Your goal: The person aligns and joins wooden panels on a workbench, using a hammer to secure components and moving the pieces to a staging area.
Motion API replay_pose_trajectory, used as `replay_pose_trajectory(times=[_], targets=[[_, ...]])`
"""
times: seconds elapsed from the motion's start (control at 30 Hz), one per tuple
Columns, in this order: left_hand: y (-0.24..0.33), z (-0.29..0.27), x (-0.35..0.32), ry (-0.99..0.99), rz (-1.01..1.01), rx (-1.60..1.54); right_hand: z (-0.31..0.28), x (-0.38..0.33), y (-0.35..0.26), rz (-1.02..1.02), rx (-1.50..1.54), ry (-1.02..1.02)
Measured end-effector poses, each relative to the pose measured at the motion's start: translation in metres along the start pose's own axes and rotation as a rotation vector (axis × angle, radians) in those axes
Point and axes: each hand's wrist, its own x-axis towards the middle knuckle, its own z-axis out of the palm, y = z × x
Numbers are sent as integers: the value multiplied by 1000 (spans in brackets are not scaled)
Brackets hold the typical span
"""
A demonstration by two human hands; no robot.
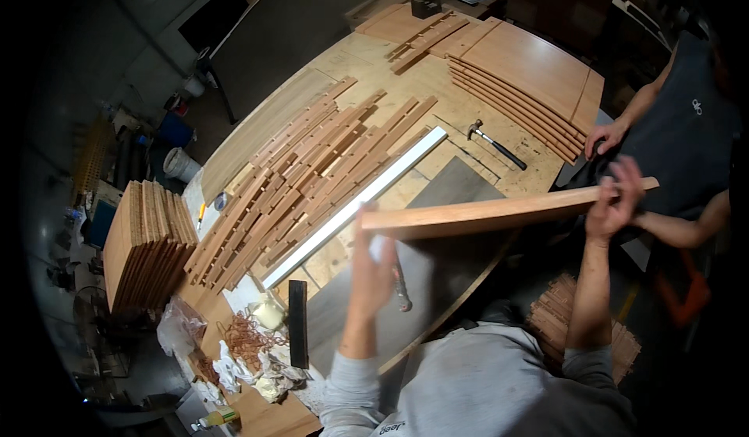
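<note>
A light brown wooden panel (484, 214), seen almost edge-on, is held up over the near side of the workbench (429, 168). My left hand (370, 273), smeared by motion, holds the panel's left end. Toward its right end, my right hand (612, 203) grips the panel, some fingers raised above the edge. Beneath the panel lies a dark grey sheet (460, 269). On that sheet rests a hammer (402, 289), its upper part hidden by the panel and my hand. A claw hammer (497, 144) with a black grip lies on the bench beyond the panel.
Notched wooden strips (312, 179) cover the bench's left half, beside a white bar (359, 203). Panels are stacked at the far right (530, 70) and far left (148, 242). A co-worker (655, 140) stands at the right, one hand by the stack. Rubber bands (251, 339) lie near left.
</note>
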Motion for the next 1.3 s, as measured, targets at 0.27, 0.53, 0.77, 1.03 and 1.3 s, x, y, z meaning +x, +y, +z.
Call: replay_pose_trajectory(times=[0.27,0.53,0.77,1.03,1.3], targets=[[-36,20,-30,48,-318,-509,-56,-45,27,1107,564,514],[-56,25,-53,-167,-1349,-831,-159,-114,38,1270,191,-30],[-93,69,-67,-293,-1305,-737,-165,-153,51,1461,606,367],[-138,97,-88,-279,-779,-254,-177,-185,50,1902,760,328],[-62,104,-55,-325,-524,-426,-244,-195,17,1745,994,441]])
